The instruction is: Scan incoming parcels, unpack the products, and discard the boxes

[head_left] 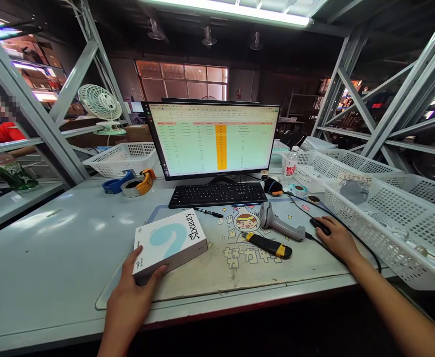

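My left hand [135, 282] grips the near left corner of a white box [169, 240] with a pale blue print, thumb on its near side. The box is at the left part of a printed desk mat [202, 275]. On the right, my right hand [335, 240] is closed over a black computer mouse [320, 226]. Between the hands are a grey barcode scanner [281, 225] and a black and yellow box cutter [267, 245]. A black marker pen [208, 212] lies behind the box. Beyond it stands a keyboard [219, 194] below a monitor [217, 141] showing a spreadsheet.
White plastic baskets [381, 218] line the right side, near a bottle [291, 162]. Tape dispensers [137, 184] sit at the back left, before another white basket [123, 157]. A fan [100, 104] stands behind. Metal frame posts rise on both sides. At far left a person's red sleeve [5, 132] shows.
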Available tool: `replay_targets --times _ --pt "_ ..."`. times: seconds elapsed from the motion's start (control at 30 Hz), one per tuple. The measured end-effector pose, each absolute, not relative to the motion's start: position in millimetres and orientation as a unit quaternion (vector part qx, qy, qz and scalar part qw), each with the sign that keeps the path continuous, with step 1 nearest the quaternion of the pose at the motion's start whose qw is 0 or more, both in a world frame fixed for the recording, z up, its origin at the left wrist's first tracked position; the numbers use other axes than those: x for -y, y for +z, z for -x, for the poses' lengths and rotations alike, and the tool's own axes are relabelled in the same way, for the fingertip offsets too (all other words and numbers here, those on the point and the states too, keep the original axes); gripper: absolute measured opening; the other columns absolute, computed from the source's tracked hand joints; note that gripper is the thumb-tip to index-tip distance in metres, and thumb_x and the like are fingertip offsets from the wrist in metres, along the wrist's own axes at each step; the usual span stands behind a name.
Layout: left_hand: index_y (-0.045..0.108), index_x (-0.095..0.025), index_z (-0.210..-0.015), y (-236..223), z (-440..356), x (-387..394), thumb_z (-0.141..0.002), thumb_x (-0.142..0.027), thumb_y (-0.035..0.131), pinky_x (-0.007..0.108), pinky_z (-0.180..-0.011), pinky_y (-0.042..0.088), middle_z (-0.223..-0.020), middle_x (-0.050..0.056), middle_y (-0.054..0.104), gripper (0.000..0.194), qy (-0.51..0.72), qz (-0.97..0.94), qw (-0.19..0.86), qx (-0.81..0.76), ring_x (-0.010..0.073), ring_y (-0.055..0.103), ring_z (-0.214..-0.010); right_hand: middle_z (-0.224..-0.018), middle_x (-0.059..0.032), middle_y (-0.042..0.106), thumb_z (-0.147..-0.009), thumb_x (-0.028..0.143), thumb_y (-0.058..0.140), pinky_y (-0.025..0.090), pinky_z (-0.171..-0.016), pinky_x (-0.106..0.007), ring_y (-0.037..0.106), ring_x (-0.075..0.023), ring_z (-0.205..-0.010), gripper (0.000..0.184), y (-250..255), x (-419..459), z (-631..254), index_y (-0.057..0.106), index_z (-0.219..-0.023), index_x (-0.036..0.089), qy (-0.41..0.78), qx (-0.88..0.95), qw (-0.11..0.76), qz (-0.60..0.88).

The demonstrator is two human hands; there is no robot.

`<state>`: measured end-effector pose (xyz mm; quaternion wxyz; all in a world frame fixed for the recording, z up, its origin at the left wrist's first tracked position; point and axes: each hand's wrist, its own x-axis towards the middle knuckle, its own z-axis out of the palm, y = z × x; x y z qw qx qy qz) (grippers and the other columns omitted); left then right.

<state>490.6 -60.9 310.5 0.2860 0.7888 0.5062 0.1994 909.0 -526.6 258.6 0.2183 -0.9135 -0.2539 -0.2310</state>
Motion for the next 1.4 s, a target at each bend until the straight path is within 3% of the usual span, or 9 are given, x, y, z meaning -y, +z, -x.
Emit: replay_targets --times 0.67,0.97,1.13,1.23,1.4 --pt "0.040 -0.033 -0.167 304 -489 57 -0.086 -0.085 0.057 0.047 -0.084 0.059 -0.113 0.012 0.076 0.098 0.215 -0.793 0.288 -0.492 0.0369 0.075 -0.090 -0.142 -0.0106 0.069 -0.098 0.049 0.054 0.056 -0.113 -0.052 0.069 -0.0328 -0.126 0.048 258 529 -909 0.076 -0.133 0.025 -0.217 0.285 0.236 0.903" --pt "0.040 -0.034 -0.167 300 -486 63 -0.090 -0.077 0.057 0.044 -0.091 0.057 -0.130 0.012 0.075 0.089 0.244 -0.795 0.298 -0.469 0.0333 0.074 -0.090 -0.143 -0.0085 0.069 -0.096 0.059 0.058 0.055 -0.114 -0.055 0.070 -0.0357 -0.124 0.050 240 541 -926 0.076 -0.132 0.030 -0.211 0.328 0.256 0.885" --pt "0.041 -0.031 -0.167 299 -485 65 -0.092 -0.076 0.057 0.045 -0.094 0.055 -0.132 0.012 0.074 0.089 0.264 -0.798 0.304 -0.448 0.0277 0.070 -0.076 -0.139 -0.0079 0.071 -0.092 0.063 0.058 0.057 -0.110 -0.055 0.072 -0.0369 -0.122 0.052 238 544 -932 0.078 -0.129 0.032 -0.210 0.335 0.256 0.882" --pt "0.043 -0.029 -0.166 298 -484 66 -0.093 -0.074 0.058 0.044 -0.091 0.055 -0.125 0.011 0.076 0.088 0.272 -0.798 0.315 -0.436 0.0262 0.068 -0.072 -0.140 -0.0071 0.071 -0.091 0.066 0.056 0.060 -0.102 -0.052 0.073 -0.0357 -0.117 0.055 240 544 -932 0.079 -0.128 0.032 -0.205 0.328 0.242 0.890" --pt "0.044 -0.028 -0.166 297 -483 68 -0.094 -0.071 0.061 0.040 -0.084 0.054 -0.094 0.005 0.075 0.086 0.281 -0.798 0.322 -0.426 0.0284 0.069 -0.073 -0.141 -0.0052 0.071 -0.092 0.068 0.054 0.061 -0.095 -0.045 0.073 -0.0332 -0.119 0.057 239 544 -934 0.078 -0.129 0.032 -0.209 0.325 0.238 0.891"
